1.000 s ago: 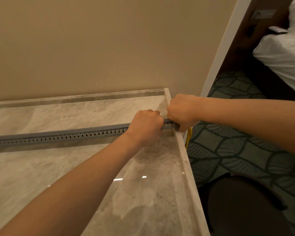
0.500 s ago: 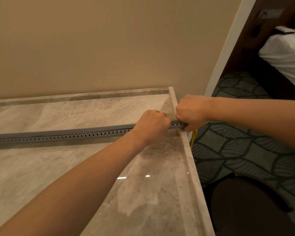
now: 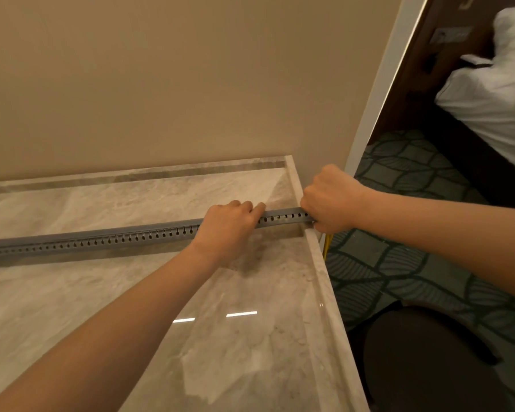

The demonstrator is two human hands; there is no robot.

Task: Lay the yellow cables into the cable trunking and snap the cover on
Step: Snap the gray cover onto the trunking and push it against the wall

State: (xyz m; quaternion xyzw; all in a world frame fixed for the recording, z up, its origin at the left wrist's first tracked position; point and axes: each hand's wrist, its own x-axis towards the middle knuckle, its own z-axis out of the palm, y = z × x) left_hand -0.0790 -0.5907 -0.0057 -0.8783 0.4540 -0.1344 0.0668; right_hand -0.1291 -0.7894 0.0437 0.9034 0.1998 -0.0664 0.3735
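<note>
The fingers of the right hand were curled into a tight fist around the end of the long grey slotted plastic cable trunking, just past the counter's edge. The fingers of the left hand were bent over the top of the same trunking and gripped it, with one finger reaching further along towards the right hand.

The trunking lay flat across the glossy beige marble counter, its near wall showing a row of slots. We could not see inside it: its top looked closed over, and the slots were too small to show what it held. A short length of the yellow cables hung below the right fist, beside the counter's edge.

Compared with half a second before, we noted that the left hand had slid leftward, so the gap between the hands was wider and more slots showed. The right hand kept its hold on the end.

The trunking's left end ran out of view. Beyond the counter lay a leaf-patterned dark carpet, a round dark stool and white bedding.
</note>
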